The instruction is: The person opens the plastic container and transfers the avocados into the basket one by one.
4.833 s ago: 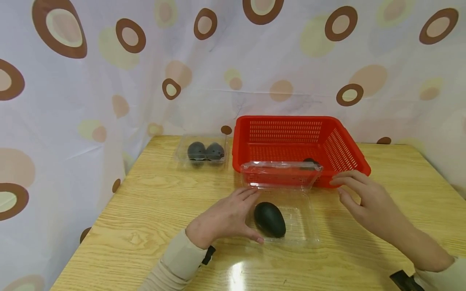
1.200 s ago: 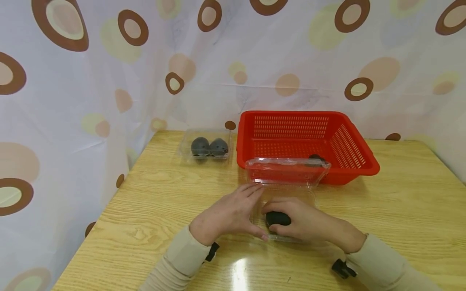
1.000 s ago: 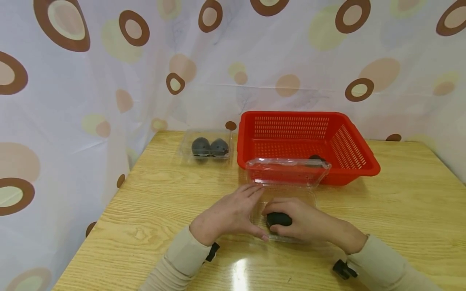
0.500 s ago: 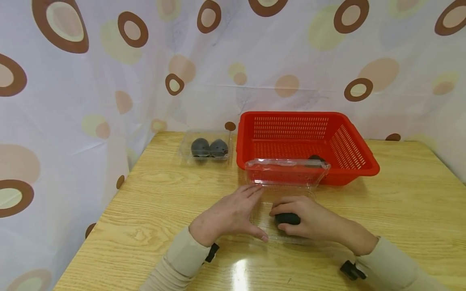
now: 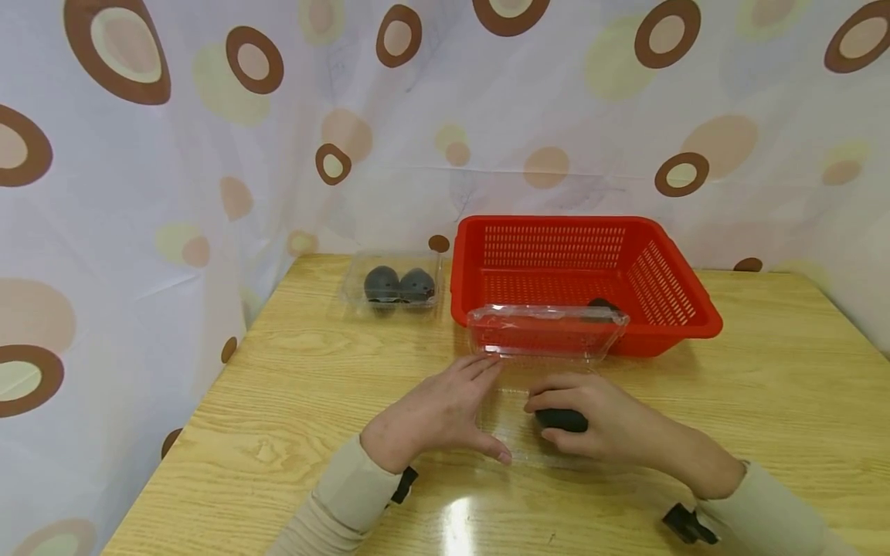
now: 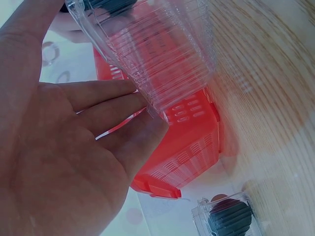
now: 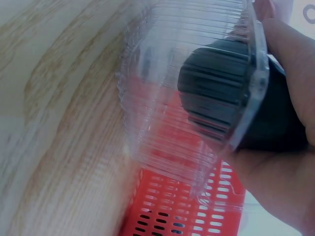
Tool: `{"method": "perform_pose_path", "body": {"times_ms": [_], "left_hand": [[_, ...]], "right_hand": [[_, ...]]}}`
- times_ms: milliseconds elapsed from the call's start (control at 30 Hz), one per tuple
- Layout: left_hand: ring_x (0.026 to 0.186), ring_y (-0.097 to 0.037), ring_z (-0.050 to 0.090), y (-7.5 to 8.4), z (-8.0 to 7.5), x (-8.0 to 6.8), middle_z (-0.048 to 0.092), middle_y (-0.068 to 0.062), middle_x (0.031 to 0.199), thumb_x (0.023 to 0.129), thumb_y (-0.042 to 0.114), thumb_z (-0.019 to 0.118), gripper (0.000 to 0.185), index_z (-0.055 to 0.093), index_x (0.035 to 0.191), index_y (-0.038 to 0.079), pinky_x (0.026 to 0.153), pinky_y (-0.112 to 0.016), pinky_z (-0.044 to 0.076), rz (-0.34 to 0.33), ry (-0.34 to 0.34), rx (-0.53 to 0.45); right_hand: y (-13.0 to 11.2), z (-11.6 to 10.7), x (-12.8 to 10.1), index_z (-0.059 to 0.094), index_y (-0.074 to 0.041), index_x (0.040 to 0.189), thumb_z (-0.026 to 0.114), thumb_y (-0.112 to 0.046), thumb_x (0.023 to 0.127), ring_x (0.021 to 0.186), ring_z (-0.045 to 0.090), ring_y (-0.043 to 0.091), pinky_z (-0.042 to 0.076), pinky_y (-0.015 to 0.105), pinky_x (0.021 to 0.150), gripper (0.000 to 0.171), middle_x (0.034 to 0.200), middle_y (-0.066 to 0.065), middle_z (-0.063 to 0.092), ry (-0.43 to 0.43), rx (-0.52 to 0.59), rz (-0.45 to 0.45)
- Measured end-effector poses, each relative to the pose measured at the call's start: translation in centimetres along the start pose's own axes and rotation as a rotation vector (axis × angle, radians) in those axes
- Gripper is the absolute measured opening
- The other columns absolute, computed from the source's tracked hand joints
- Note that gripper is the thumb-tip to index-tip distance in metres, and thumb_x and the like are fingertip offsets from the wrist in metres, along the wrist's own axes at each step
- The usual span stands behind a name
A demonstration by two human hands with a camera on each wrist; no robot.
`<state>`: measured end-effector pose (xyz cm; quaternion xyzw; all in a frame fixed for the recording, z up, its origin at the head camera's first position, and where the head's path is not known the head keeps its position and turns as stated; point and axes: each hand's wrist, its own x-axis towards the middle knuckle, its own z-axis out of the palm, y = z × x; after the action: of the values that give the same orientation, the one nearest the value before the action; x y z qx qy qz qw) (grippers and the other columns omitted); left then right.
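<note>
Right hand (image 5: 591, 421): my fingers are curled around the black egg (image 5: 560, 419), inside the clear box (image 5: 514, 440).
Left hand (image 5: 434, 413): flat, fingers straight, touching the box's left side.
Basket (image 5: 684, 328): just behind the box.
Tip: I should grip softly and press the box down.

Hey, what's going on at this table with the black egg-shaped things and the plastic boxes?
A person's right hand grips a black egg-shaped thing in an open clear plastic box on the wooden table. The left hand rests flat against the box's side. Behind are a red basket and a closed clear box holding two more.
</note>
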<state>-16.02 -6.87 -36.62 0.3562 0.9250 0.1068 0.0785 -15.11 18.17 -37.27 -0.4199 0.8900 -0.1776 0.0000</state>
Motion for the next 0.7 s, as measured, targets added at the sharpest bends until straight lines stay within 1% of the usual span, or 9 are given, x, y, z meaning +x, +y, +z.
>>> {"method": "perform_pose_path", "body": {"times_ms": [133,367,500,600,700], "left_hand": [[0.151,-0.025,0.026,0.0,0.1,0.0,0.026,-0.007,0.164,0.072,0.07,0.074,0.116,0.025,0.157,0.007,0.122,-0.037,0.03,0.0,0.004,0.001],[0.151,-0.025,0.026,-0.1,0.1,0.0,0.026,-0.007,0.164,0.072,0.07,0.074,0.117,0.025,0.158,0.008,0.122,-0.037,0.03,-0.002,0.002,0.005],[0.151,-0.025,0.026,0.0,0.1,0.1,0.026,-0.007,0.164,0.072,0.07,0.074,0.116,0.024,0.158,0.008,0.122,-0.037,0.03,-0.008,-0.002,0.001],[0.151,-0.025,0.026,0.0,0.1,0.1,0.027,-0.007,0.164,0.072,0.069,0.074,0.117,0.024,0.158,0.008,0.122,-0.037,0.03,-0.006,-0.001,0.003],[0.151,-0.025,0.027,0.0,0.1,0.1,0.027,-0.007,0.164,0.072,0.07,0.074,0.117,0.025,0.158,0.008,0.122,-0.036,0.03,-0.006,0.0,0.008]], "right_hand": [[-0.2,-0.3,-0.5,0.072,-0.021,0.116,0.074,-0.022,0.087,0.107,0.065,0.018,0.058,0.046,0.089,0.029,0.121,-0.003,0.067,0.033,-0.024,-0.012],[-0.2,-0.9,-1.5,0.072,-0.022,0.116,0.077,-0.02,0.084,0.104,0.066,0.016,0.06,0.041,0.086,0.032,0.119,-0.003,0.068,0.088,-0.027,-0.04],[-0.1,-1.1,-2.1,0.071,-0.024,0.116,0.079,-0.019,0.082,0.103,0.065,0.014,0.06,0.035,0.084,0.035,0.118,-0.005,0.068,0.131,-0.019,-0.062],[-0.1,-1.3,-2.5,0.071,-0.027,0.116,0.081,-0.017,0.08,0.103,0.065,0.011,0.059,0.031,0.083,0.038,0.119,-0.009,0.067,0.158,-0.012,-0.052],[-0.2,-1.6,-2.8,0.071,-0.03,0.115,0.082,-0.015,0.077,0.103,0.065,0.01,0.059,0.031,0.083,0.042,0.119,-0.011,0.066,0.179,-0.024,-0.041]]}}
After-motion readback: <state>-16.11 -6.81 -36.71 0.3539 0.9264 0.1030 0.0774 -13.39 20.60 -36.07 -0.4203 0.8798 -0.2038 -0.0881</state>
